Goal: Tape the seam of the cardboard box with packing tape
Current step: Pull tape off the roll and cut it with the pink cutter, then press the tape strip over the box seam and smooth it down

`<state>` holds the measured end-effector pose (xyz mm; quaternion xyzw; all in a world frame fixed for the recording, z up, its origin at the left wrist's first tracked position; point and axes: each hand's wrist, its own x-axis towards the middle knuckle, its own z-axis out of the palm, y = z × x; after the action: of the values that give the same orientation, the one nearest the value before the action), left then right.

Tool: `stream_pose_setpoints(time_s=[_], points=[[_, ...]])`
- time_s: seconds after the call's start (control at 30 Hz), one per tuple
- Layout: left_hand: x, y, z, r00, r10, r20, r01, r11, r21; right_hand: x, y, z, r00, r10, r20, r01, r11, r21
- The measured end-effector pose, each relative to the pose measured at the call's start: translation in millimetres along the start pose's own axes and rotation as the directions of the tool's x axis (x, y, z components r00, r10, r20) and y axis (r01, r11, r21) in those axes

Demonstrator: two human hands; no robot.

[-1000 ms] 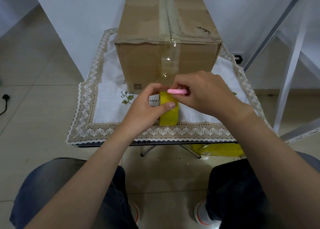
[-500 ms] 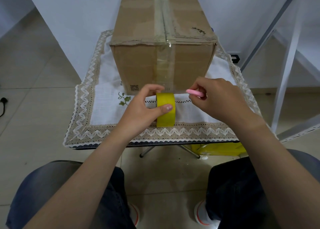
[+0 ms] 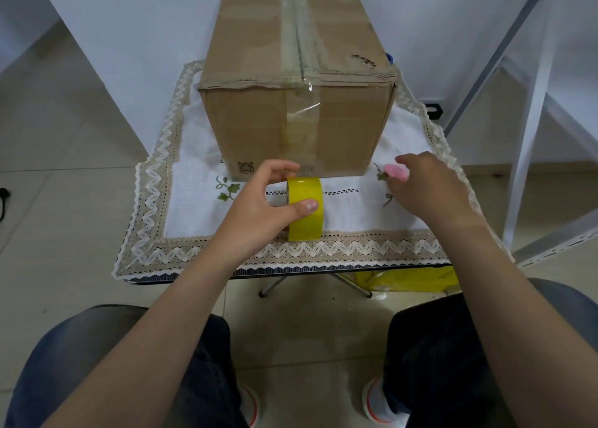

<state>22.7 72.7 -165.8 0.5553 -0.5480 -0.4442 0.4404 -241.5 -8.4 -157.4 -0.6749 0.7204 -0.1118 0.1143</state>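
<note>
Cardboard box stands closed on the cloth-covered counter just beyond both hands, contents hidden. Clear tape runs along its top seam and down the near face. Left hand grips the upright yellow tape roll, thumb on the outer band, fingers curled over the top. Right hand lies palm down to the right, fingertips at a small pink object on the cloth; cannot tell if it holds it.

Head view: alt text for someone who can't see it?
A person's left hand grips a yellow tape roll standing on edge on a lace-trimmed cloth, before a cardboard box with its seam taped. The right hand pinches a small pink object beside it.
</note>
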Motion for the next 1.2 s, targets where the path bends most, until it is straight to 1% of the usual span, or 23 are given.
stream_pose_setpoints(time_s=[0.03,0.07,0.1,0.13,0.2,0.23,0.3,0.43,0.5,0.57,0.63,0.7,0.77,0.87,0.93,0.97,1.03,1.1,1.2], points=[[-0.2,-0.4,-0.4,1.000,-0.002,0.006,0.002,1.000,-0.001,-3.4,-5.8,-1.4,1.000,0.001,-0.029,-0.001,1.000,0.008],[-0.5,-1.0,-1.0,1.000,-0.005,0.012,0.005,1.000,-0.001,-7.4,-13.0,-3.4,1.000,-0.012,-0.026,0.013,0.999,0.048],[-1.3,-1.2,-1.4,1.000,-0.009,0.017,0.010,1.000,-0.002,-12.9,-22.4,-6.9,0.999,-0.037,0.021,0.034,0.991,0.132],[-2.3,-1.5,-1.7,1.000,-0.011,0.019,0.011,1.000,0.000,-18.6,-32.7,-9.5,0.992,-0.073,0.102,0.044,0.965,0.259],[-4.4,-1.9,-1.8,1.000,0.001,0.023,-0.001,1.000,0.004,-33.1,-57.4,-14.2,0.936,-0.174,0.305,0.009,0.879,0.476],[-5.3,-1.8,-1.5,1.000,0.010,0.025,-0.010,1.000,0.008,-39.3,-67.8,-14.3,0.899,-0.229,0.373,0.000,0.853,0.523],[-6.2,-2.2,-0.6,1.000,0.019,0.018,-0.019,0.999,0.030,-46.1,-82.8,-9.9,0.859,-0.287,0.424,-0.013,0.816,0.578],[-6.4,-2.5,-1.4,1.000,0.016,0.026,-0.017,0.999,0.048,-47.3,-85.2,-0.9,0.864,-0.263,0.430,-0.109,0.735,0.670],[-6.4,-1.5,-0.5,0.999,-0.002,0.051,0.002,1.000,-0.005,-49.0,-79.5,-0.9,0.872,-0.247,0.423,-0.136,0.708,0.693],[-5.5,0.1,2.2,0.999,-0.032,0.031,0.035,0.996,-0.078,-49.3,-74.6,-5.6,0.906,-0.215,0.363,-0.135,0.668,0.732],[-3.1,-0.2,5.4,0.999,-0.024,-0.044,0.020,0.995,-0.094,-47.2,-69.2,-15.9,0.958,-0.145,0.247,-0.095,0.653,0.751],[0.3,-2.5,8.6,0.994,-0.011,-0.112,0.002,0.997,-0.080,-42.4,-61.1,-26.6,0.990,-0.089,0.107,-0.019,0.673,0.739],[3.0,-3.4,12.7,0.986,-0.018,-0.166,0.005,0.997,-0.078,-36.3,-50.4,-32.2,0.996,-0.070,-0.055,0.088,0.738,0.669],[7.6,-5.0,19.3,0.968,-0.028,-0.250,0.010,0.997,-0.073,-24.8,-30.8,-32.0,0.958,-0.076,-0.276,0.205,0.855,0.476],[11.0,-6.9,23.6,0.953,-0.025,-0.301,0.007,0.998,-0.063,-10.6,-16.6,-28.6,0.918,-0.128,-0.377,0.263,0.906,0.332],[12.7,-7.6,25.6,0.944,-0.024,-0.329,0.005,0.998,-0.059,-1.4,-10.2,-26.4,0.900,-0.151,-0.409,0.276,0.923,0.266],[16.0,-8.0,29.5,0.928,-0.029,-0.372,0.002,0.997,-0.072,17.3,2.0,-21.0,0.886,-0.176,-0.428,0.274,0.945,0.179],[18.9,-7.2,33.3,0.918,-0.031,-0.396,-0.001,0.997,-0.082,30.9,12.4,-15.8,0.902,-0.173,-0.394,0.241,0.962,0.130],[22.4,-5.4,36.7,0.908,-0.012,-0.419,-0.011,0.999,-0.052,39.1,18.4,-12.2,0.927,-0.174,-0.333,0.210,0.975,0.075]])
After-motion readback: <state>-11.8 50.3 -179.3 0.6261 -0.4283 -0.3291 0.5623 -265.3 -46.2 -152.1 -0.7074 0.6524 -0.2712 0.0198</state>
